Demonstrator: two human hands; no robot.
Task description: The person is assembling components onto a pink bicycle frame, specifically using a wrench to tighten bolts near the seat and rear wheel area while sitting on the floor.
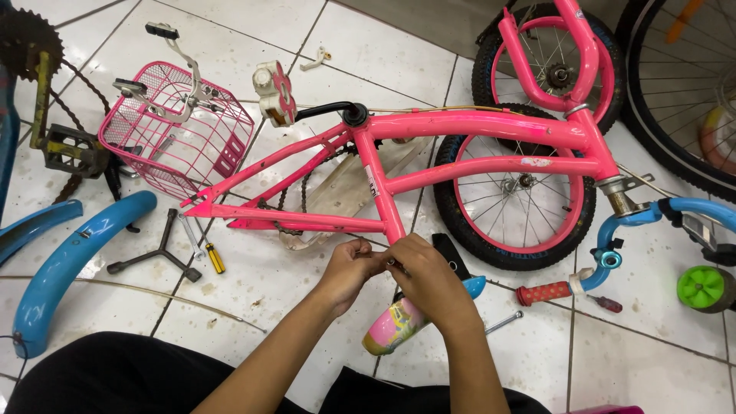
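We see both hands meeting just below the bottom joint of the pink bicycle frame (468, 126), which lies on its side across the middle of the tiled floor (253, 284). The left hand (349, 268) has its fingers curled together around something small that we cannot make out, and the right hand (429, 276) pinches its fingertips against the same spot, touching the left. Just under the right hand lies a pink and yellow mudguard (395, 326), with a black part beside it. A small wheel (510, 192) with a pink rim sits behind the frame, and another wheel (548, 69) lies toward the far edge of the floor. To the left, a pink wire basket (180, 134) rests near a white pedal (276, 92). Nearer us on the left lie a three-armed wrench (157, 253), a yellow-handled screwdriver (213, 257) and a blue mudguard (73, 264). At the right edge we see a blue handlebar (613, 238) with a red grip (544, 292) and a green training wheel (701, 287).
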